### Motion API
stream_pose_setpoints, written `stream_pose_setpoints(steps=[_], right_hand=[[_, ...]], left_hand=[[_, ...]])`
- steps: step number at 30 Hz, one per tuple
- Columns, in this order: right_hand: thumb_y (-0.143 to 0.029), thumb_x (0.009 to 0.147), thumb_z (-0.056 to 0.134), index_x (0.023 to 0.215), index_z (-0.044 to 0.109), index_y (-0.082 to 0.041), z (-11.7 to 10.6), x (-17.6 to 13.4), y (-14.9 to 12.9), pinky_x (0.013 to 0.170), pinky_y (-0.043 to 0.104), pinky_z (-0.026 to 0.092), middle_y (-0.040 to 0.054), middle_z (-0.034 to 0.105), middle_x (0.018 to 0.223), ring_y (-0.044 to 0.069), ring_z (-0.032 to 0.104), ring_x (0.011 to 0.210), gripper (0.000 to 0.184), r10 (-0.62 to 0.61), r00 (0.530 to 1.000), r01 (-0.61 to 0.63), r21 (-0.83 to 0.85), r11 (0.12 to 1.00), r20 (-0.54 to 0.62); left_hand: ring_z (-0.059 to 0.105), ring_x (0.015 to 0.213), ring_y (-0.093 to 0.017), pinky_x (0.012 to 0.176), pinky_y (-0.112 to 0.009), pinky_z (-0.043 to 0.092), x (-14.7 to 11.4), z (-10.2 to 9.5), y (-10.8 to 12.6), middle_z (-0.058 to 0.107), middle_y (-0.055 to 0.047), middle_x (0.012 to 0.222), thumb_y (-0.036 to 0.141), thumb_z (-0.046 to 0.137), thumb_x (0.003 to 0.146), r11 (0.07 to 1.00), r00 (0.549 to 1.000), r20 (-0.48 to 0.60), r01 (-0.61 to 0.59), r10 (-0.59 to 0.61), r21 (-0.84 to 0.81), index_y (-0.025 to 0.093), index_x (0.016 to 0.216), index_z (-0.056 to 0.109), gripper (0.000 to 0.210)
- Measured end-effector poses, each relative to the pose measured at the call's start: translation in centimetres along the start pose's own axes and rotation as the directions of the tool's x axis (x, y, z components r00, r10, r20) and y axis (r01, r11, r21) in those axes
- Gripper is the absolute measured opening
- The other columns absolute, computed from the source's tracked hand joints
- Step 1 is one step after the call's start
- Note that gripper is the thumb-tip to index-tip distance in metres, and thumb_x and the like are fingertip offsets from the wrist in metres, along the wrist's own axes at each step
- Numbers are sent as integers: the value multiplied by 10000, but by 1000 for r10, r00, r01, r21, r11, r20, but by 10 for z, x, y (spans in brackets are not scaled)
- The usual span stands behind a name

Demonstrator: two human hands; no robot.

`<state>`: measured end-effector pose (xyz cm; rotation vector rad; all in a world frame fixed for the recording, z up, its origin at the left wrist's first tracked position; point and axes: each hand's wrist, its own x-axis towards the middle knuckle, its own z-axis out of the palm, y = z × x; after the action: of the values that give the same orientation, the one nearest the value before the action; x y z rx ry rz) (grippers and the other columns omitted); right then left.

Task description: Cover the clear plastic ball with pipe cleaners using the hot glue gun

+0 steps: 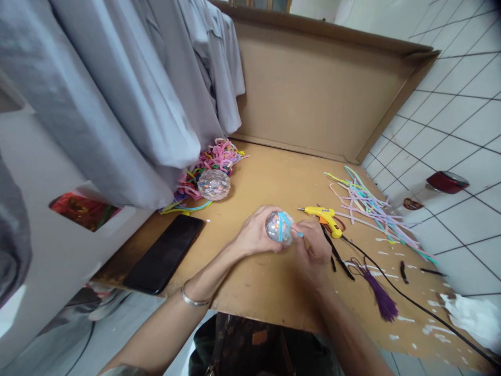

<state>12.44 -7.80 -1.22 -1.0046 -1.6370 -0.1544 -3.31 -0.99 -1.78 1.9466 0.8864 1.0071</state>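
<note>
Above the middle of the cardboard-coloured tabletop, my left hand [256, 232] is closed round the left side of a clear ball [274, 228] with small coloured bits inside. A bright blue pipe cleaner [281, 225] lies bent across the ball's face. At the ball's right side, my right hand [311, 243] pinches the free end of this pipe cleaner between thumb and finger. Close to the right hand, a yellow hot glue gun [324, 216] rests on the table with its nozzle pointing left. A second clear ball [214, 184] sits by the heap of pipe cleaners at the back left.
Tangled colourful pipe cleaners [221, 156] are heaped at back left, beneath hanging grey shirts [156, 94]. A black phone [166, 253] lies at left. Straight pipe cleaners [364, 203], a purple tassel [378, 292], the glue gun's cord [395, 297] and white tissue [472, 318] lie at right.
</note>
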Motion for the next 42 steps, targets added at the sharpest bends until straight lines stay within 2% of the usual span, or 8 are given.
stream_pose_setpoints(steps=[4,7,16,21,26,29,34,42], right_hand=[[-270,992,496,1199,657,-248,-3,1,-1,886,413,523,72,709,1043,223,648,985,263,101,989,-101,-11,995,111],[-333,1015,444,1281,607,-256,-6,2,-2,928,423,495,83,684,1116,240,624,1062,321,116,982,-107,-66,992,150],[-295,1009,432,1140,679,-242,1,1,-2,906,433,470,90,628,1130,241,588,1055,284,14,981,24,-192,981,194],[-278,1004,439,1102,683,-235,-1,2,-3,860,409,499,91,643,1114,227,616,1028,267,30,975,13,-191,981,219],[-260,956,541,1136,644,-242,-3,3,-1,897,436,509,77,672,1052,236,633,1006,207,112,987,-99,-117,988,115],[-264,915,620,1166,624,-245,-2,2,0,880,422,510,62,694,1003,232,643,961,251,82,996,-76,-140,987,33],[-166,914,595,994,677,-240,-2,5,-1,757,362,502,34,707,872,193,646,813,136,-44,996,55,-153,987,76],[-93,903,538,943,669,-228,-3,4,0,726,349,531,44,734,866,182,688,803,192,-83,990,98,-137,986,111]], left_hand=[[633,954,-226,863,-371,528,1,0,1,649,-44,1093,246,854,483,986,995,25,104,-102,-131,205,1176,579,747],[618,881,-189,798,-324,519,2,-1,0,645,-25,1041,251,846,493,956,984,55,176,-168,-233,206,1188,563,752],[605,866,-173,768,-299,522,3,-2,-3,644,-18,1011,208,814,511,927,976,106,213,-189,-310,192,1173,571,706],[596,828,-155,750,-285,505,2,-2,1,639,-8,992,197,783,515,920,972,110,232,-207,-317,193,1176,563,697],[621,913,-202,836,-342,518,2,-2,1,647,-35,1065,232,823,487,963,986,68,162,-150,-216,200,1192,559,754],[627,1019,-252,935,-404,509,0,-2,3,635,-64,1166,231,832,475,996,998,28,61,-59,-68,217,1192,571,763],[611,1138,-299,1018,-453,485,-4,-2,5,629,-76,1227,246,823,513,989,993,62,-103,96,107,251,1210,574,740],[618,1135,-290,1017,-443,497,-3,-3,4,635,-78,1219,239,814,527,986,990,60,-132,126,105,237,1212,570,727]])
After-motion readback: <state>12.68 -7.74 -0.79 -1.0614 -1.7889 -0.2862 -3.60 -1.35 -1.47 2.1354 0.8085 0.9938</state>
